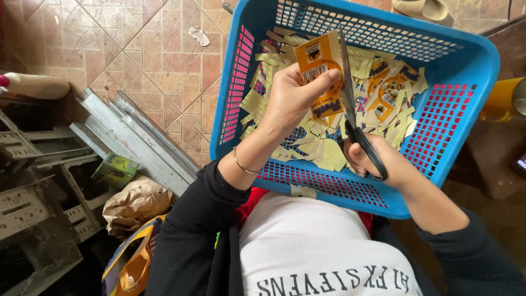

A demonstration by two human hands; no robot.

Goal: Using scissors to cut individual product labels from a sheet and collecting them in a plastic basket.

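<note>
My left hand [293, 96] grips an orange and yellow printed card [319, 68] over a blue plastic basket [471, 87] resting on my lap. In my right hand [383, 159] are black-handled scissors [353, 109], fingers through the loops, with the long blades running up along the card's right edge. The blades look nearly closed against the card. The basket floor is covered with several pale yellow paper offcuts [323, 153] and a few more orange cards [392, 90]. A thin gold bangle [244, 164] sits on my left wrist.
Tiled floor lies to the left with grey metal rails [131, 137], a small green box [115, 169], a crumpled brown paper bag [134, 205] and grey slotted crates [33, 203]. A yellow cylinder [501, 98] stands right of the basket. A colourful bag [131, 263] sits by my left side.
</note>
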